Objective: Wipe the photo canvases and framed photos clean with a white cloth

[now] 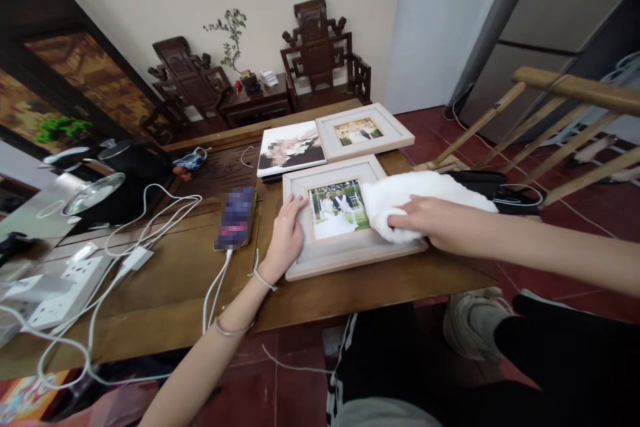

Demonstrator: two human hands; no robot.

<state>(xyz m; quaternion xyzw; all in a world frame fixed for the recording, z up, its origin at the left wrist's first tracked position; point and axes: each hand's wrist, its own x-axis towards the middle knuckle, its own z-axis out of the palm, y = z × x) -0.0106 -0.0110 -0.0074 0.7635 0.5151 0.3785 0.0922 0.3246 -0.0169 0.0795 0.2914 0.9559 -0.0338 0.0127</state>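
Observation:
A white-framed wedding photo point(340, 205), the picture frame point(320, 263) around it pale and wide, lies face up near the table's front edge. My left hand point(289, 230) rests on the frame's left side, fingers laid over its edge. In my right hand point(425, 217) is a fluffy white cloth point(400, 193), bunched up and pressed against the right part of the frame, which it partly covers. The fingers of my right hand curl into the cloth.
Behind lie a second framed photo point(357, 130) and a white-edged photo panel point(291, 147). A phone point(236, 219) with a charging cable sits left, beside a power strip point(70, 290), loose cables and a black kettle point(135, 160). A wooden chair point(575, 90) stands right.

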